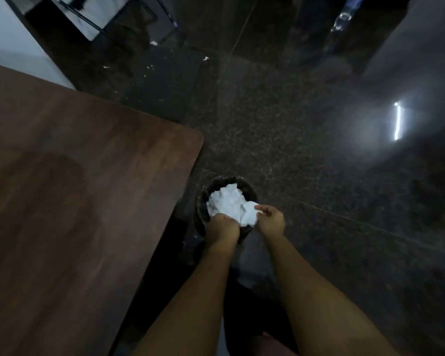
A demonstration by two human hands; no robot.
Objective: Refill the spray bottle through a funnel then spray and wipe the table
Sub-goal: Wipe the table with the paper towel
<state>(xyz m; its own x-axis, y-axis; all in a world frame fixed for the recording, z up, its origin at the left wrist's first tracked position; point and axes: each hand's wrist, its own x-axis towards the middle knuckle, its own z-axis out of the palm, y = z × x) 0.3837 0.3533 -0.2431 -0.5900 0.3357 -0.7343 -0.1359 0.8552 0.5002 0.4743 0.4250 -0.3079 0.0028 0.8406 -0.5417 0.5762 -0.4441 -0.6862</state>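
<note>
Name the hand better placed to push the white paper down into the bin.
Left, probably: the left hand sits on the white paper over the bin; the right hand only pinches its edge.

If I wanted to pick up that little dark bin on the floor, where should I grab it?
Probably by the round rim of the bin, coming straight down from above, with the grip on its far or left edge. The bin stands upright next to the table corner. White crumpled paper fills its mouth, and the left hand and right hand cover the near rim.
</note>
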